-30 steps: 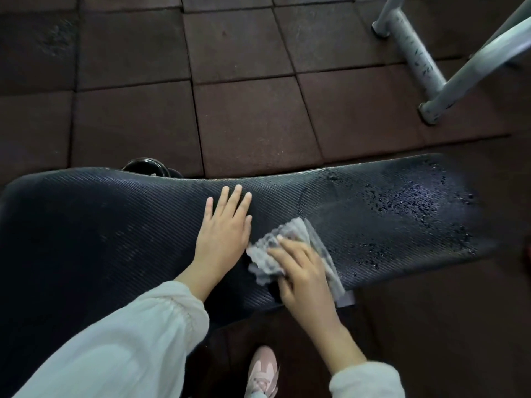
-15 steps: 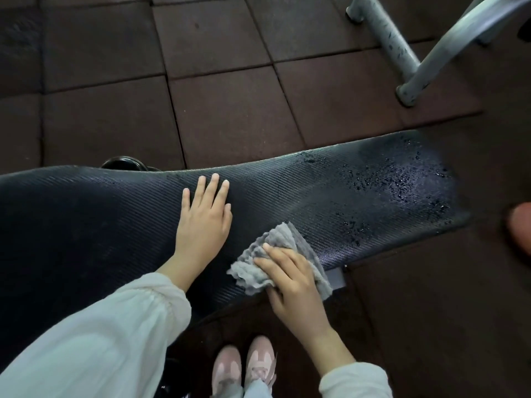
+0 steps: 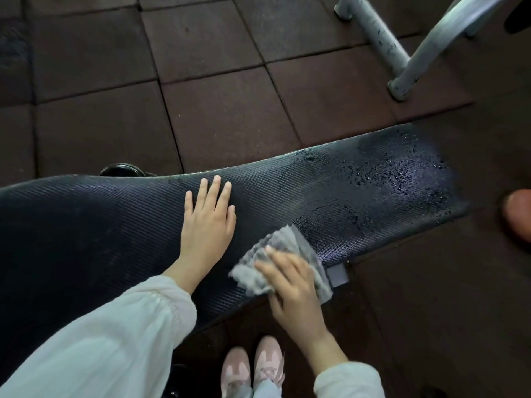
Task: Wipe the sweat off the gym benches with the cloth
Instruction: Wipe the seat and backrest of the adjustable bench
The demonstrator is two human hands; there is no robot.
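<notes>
The floor is the biggest thing here, dark reddish-brown rubber tiles with visible seams. Across the middle runs the bench, the surface being wiped: long black pad, ribbed texture, stretching from the left edge up toward the right. Its right end is covered in shiny sweat droplets, and the left and middle parts look dull and dry.

Up in the top right corner there are pale grey metal legs of some frame, scuffed, with feet planted on the tiles.

A white sleeve comes in from the bottom left. The left hand lies flat on the pad, fingers straight and close together, palm down, holding nothing.

Just to the right of it the right hand presses down on the cloth at the near edge of the pad, fingers spread over it, a bit blurry. That grip is flat rather than bunched up. The cloth is grey, crumpled, waffle-looking, sitting just short of the wet patch, with one corner hanging over the near edge.

Pink shoes side by side at the bottom, on the floor below the bench.
</notes>
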